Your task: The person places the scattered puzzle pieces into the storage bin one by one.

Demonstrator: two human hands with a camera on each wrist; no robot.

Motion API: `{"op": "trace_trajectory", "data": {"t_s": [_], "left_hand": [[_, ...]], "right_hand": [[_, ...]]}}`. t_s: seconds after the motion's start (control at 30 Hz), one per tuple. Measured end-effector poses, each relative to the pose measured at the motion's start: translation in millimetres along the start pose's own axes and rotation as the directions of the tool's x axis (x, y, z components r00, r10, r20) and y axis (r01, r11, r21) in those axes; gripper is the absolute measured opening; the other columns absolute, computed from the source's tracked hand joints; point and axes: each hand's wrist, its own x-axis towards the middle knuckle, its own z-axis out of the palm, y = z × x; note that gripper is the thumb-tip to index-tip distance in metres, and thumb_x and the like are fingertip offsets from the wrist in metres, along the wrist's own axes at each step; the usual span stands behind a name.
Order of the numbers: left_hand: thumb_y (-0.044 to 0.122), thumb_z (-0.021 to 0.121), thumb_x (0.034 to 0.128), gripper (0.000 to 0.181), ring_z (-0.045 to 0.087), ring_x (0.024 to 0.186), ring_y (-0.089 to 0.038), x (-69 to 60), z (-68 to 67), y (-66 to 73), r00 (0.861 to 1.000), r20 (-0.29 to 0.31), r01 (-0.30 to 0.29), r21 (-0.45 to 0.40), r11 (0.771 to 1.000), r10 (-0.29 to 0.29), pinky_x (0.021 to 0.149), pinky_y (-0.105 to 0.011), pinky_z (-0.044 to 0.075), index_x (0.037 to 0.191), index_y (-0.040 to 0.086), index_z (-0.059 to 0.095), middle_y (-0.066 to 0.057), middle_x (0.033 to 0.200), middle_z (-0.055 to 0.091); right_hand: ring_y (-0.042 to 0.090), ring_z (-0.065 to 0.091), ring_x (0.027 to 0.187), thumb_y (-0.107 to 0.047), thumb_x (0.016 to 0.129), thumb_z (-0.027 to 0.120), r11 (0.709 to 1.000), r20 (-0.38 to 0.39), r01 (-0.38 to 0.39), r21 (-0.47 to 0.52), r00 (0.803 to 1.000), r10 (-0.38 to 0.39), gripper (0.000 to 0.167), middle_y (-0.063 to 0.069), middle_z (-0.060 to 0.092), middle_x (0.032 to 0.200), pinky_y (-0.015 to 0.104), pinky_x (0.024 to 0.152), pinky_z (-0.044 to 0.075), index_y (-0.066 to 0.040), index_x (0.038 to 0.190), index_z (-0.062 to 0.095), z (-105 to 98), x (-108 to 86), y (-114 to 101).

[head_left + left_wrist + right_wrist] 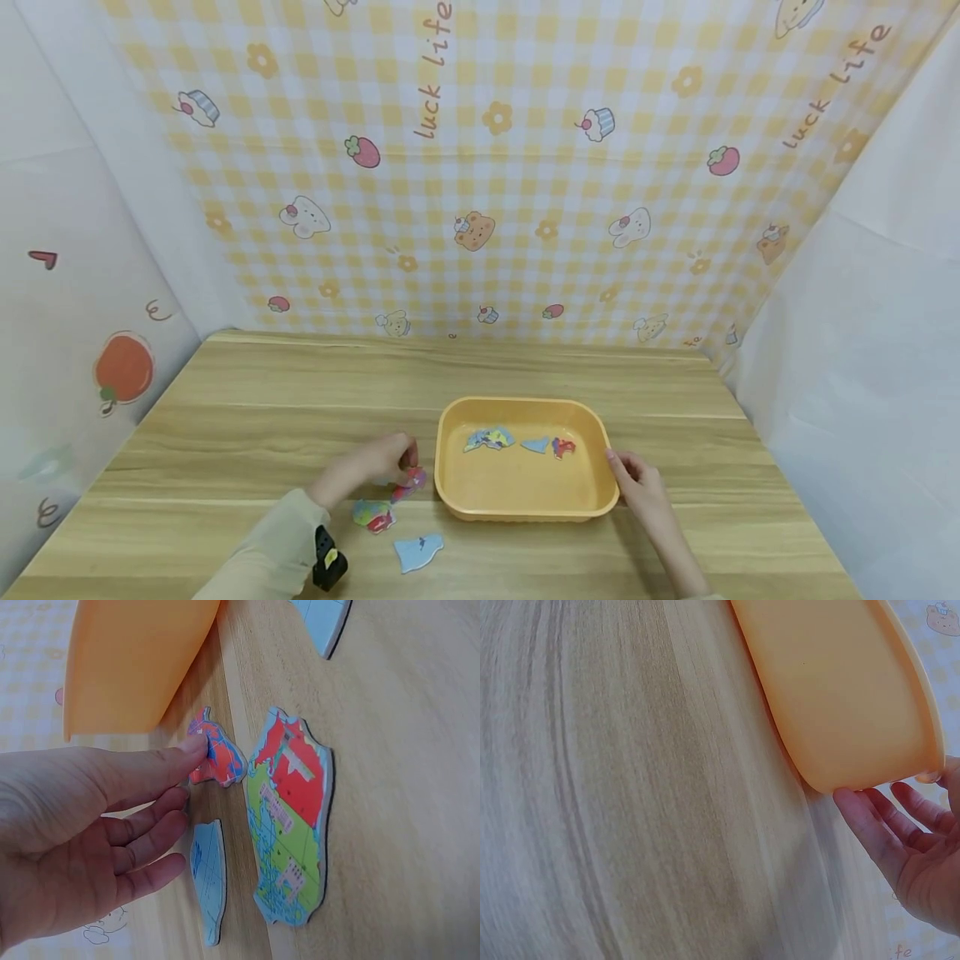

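My left hand [386,458] pinches a small red and blue puzzle piece [225,761] with its thumb, just left of the tray. The forefinger is hidden behind the thumb and the piece. Close by lie a green and red puzzle piece [292,817] and a narrow light-blue piece [210,881]. Another light-blue piece [417,552] lies nearer the front. At the right end of a yellow plastic tray [525,487], my right hand [641,485] holds the rim, thumb on top and fingers against the outer wall [855,742].
Inside the tray, towards its back, lie a multicoloured puzzle piece [489,438], a small blue piece [536,445] and a red piece [564,448]. The wooden table [315,375] meets a yellow checked cloth [525,267] at the back, with white cloth on both sides.
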Motion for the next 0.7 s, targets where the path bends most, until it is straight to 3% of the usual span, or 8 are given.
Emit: {"op": "trace_trajectory", "data": {"t_s": [0.17, 0.4, 0.7], "left_hand": [[-0.001, 0.072, 0.0713, 0.019, 0.045, 0.068, -0.015, 0.9, -0.8, 0.3, 1.0, 0.012, 0.004, 0.022, 1.0, -0.004, 0.061, -0.028, 0.041, 0.078, 0.004, 0.055, -0.004, 0.074, 0.052], [0.004, 0.07, 0.0754, 0.018, 0.048, 0.074, -0.018, 2.3, 0.1, 3.4, 0.996, 0.059, 0.062, 0.096, 0.993, -0.068, 0.069, -0.033, 0.045, 0.081, 0.005, 0.053, -0.004, 0.08, 0.05], [0.008, 0.072, 0.0745, 0.019, 0.047, 0.071, -0.018, 0.4, -2.6, 10.3, 0.993, 0.057, 0.092, 0.162, 0.983, -0.103, 0.067, -0.034, 0.041, 0.081, 0.006, 0.054, -0.003, 0.075, 0.05]], "right_hand": [[0.009, 0.059, 0.063, -0.033, 0.094, 0.048, 1.0, -0.004, 0.001, 0.004, 1.0, -0.001, 0.046, 0.011, 0.061, 0.081, 0.022, 0.054, 0.053, 0.008, 0.111, 0.057, 0.6, -1.1, -0.6], [0.01, 0.059, 0.064, -0.033, 0.094, 0.048, 1.0, -0.001, 0.007, 0.011, 1.0, -0.007, 0.046, 0.012, 0.061, 0.081, 0.023, 0.054, 0.053, 0.008, 0.111, 0.056, 0.8, -2.0, -1.5], [0.01, 0.06, 0.064, -0.033, 0.094, 0.048, 1.0, -0.006, 0.002, 0.006, 1.0, -0.002, 0.044, 0.012, 0.061, 0.082, 0.023, 0.054, 0.053, 0.007, 0.11, 0.058, 0.7, -1.2, -1.0]]}}
